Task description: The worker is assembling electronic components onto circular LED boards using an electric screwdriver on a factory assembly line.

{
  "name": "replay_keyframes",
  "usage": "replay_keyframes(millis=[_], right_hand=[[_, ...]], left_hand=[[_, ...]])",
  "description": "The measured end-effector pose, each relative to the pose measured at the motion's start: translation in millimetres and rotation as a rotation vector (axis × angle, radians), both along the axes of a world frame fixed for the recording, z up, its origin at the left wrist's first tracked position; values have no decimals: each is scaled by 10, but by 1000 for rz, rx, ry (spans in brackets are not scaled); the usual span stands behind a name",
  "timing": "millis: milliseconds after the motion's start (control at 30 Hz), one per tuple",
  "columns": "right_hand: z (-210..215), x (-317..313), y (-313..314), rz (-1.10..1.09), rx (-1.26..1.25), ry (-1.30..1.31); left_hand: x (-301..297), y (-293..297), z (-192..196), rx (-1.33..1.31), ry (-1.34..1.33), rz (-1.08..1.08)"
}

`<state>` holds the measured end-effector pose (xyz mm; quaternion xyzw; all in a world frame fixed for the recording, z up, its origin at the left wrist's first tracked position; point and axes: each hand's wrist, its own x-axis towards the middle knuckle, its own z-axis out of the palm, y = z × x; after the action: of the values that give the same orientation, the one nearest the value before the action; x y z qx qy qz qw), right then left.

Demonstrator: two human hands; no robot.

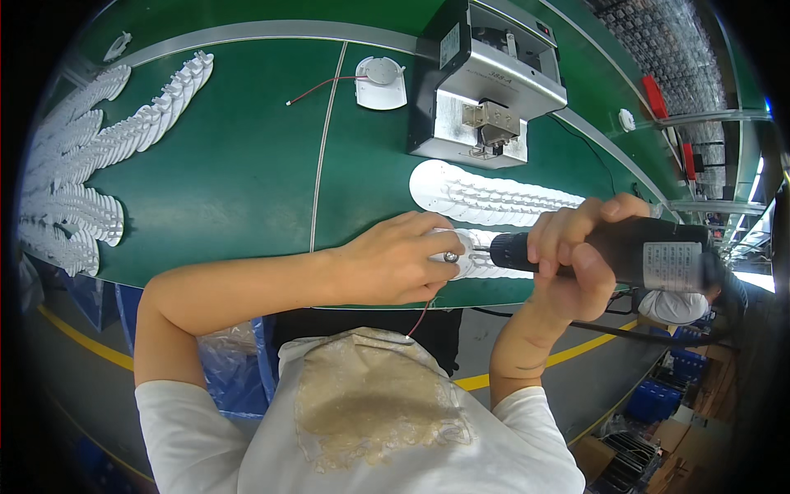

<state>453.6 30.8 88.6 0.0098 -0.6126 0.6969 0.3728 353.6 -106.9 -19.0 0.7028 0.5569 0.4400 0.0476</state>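
We are pressing our left hand [395, 263] down over a small white plastic housing [461, 257] at the near edge of the green conveyor belt [239, 181], just below the centre of the frame; the fingers are curled around it, closed on the part, and a round metal piece shows between the fingertips. A thin red wire [420, 317] is hanging from under that hand toward the lower centre. Our right hand [576, 259] is wrapped tightly around a dark electric screwdriver [625, 251], fully closed on its grip, right of centre, and the tool is lying almost level with its tip meeting the housing. Just above the hands, a row of overlapped white housings [494, 198] is stretching across the belt to the right. A grey metal screw feeder [485, 82] is sitting at the upper centre, and beside it, to the left, a single white housing with a red wire [380, 82] is lying alone. More stacked white parts [90, 165] are fanning out at the upper left of the frame.
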Motion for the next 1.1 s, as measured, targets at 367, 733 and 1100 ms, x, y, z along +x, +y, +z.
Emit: replay_keyframes(millis=[367, 733, 1100], right_hand=[[-90, -28, -12, 48, 117, -98], [-43, -128, 49, 60, 81, -72], [286, -865, 508, -71, 102, 160]], left_hand=[[-3, 11, 7, -18, -20, -5], [11, -3, 18, 1, -1, 4], [2, -16, 8, -20, 9, 9]])
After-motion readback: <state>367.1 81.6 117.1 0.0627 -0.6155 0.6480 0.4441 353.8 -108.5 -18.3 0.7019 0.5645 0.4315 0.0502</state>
